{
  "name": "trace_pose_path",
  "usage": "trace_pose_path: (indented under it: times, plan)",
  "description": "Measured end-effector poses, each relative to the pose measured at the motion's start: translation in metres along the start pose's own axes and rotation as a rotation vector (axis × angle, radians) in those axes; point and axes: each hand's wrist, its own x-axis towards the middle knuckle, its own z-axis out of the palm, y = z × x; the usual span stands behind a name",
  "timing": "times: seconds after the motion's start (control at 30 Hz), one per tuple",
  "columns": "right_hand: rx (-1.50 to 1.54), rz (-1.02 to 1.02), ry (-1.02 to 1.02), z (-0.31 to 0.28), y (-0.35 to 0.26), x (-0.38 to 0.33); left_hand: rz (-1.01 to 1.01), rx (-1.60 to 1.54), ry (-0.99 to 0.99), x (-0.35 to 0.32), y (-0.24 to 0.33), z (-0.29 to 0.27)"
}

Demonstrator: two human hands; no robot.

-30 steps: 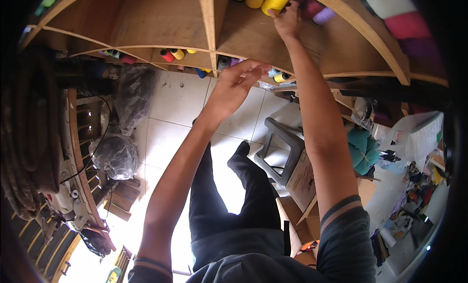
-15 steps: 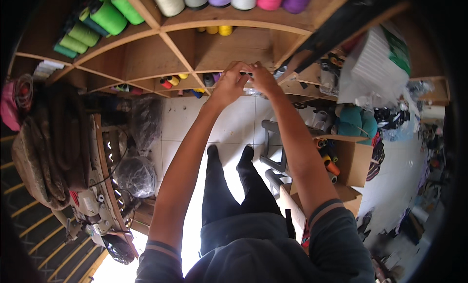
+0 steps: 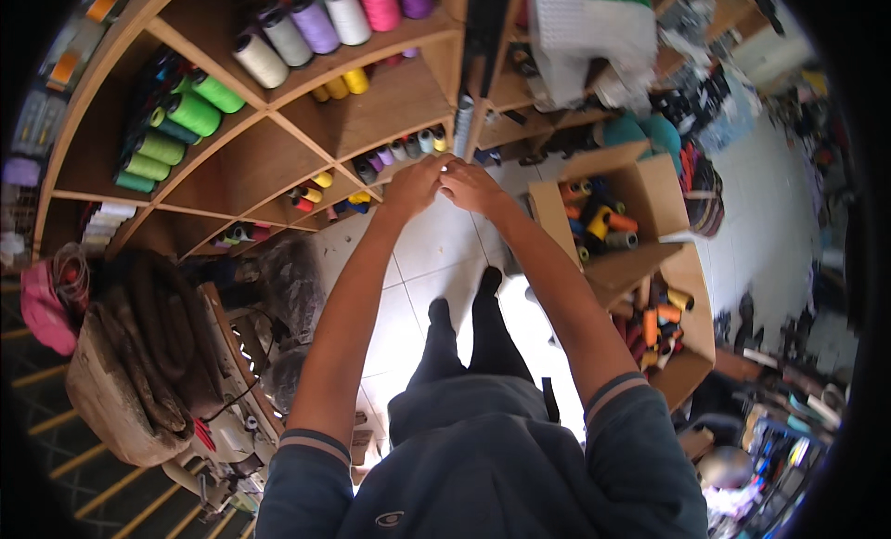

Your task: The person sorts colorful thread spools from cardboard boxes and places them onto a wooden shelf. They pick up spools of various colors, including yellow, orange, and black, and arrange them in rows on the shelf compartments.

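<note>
Both my arms reach forward and my hands meet in front of the wooden shelf (image 3: 306, 135). My left hand (image 3: 415, 188) has its fingers curled in against those of my right hand (image 3: 471, 186), which is closed too. A tiny white spot shows between the fingertips; what it belongs to is too small to make out. Just beyond my hands, a low compartment holds a row of small thread spools (image 3: 399, 150) in grey, purple and yellow. Larger green thread cones (image 3: 193, 114) and a pink thread cone (image 3: 380, 4) stand in the compartments above and to the left.
On the right, one open cardboard box (image 3: 661, 191) holds thread spools, and another box (image 3: 698, 330) below it holds more. A sewing machine (image 3: 243, 437) and a brown padded cover (image 3: 139, 353) are at my left. Clear plastic wrapping (image 3: 292, 279) lies by the shelf.
My view has turned right, so the shelf sits further left and tilted, and both boxes show more fully. My hands stay together, now closer. The dark stool frame is largely out of sight.
</note>
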Motion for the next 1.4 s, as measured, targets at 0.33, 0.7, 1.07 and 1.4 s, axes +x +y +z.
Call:
trace_pose_path:
  times: [0.33,0.7,1.07,1.4]
  plan:
    - [0.024,0.333,0.096,-0.008,-0.008,-0.18,0.077,-0.039,-0.097,-0.018,0.097,0.064]
    - [-0.153,0.659,0.675,-0.016,0.044,-0.45,0.341,-0.079,-0.058,-0.017,0.273,0.184]
    - [-0.001,1.202,0.528,0.047,0.112,-0.636,0.37,-0.194,-0.395,-0.029,0.422,0.301]
    - [0.09,1.272,0.187,0.073,0.131,-0.681,0.506,-0.005,-0.416,-0.007,0.465,0.39]
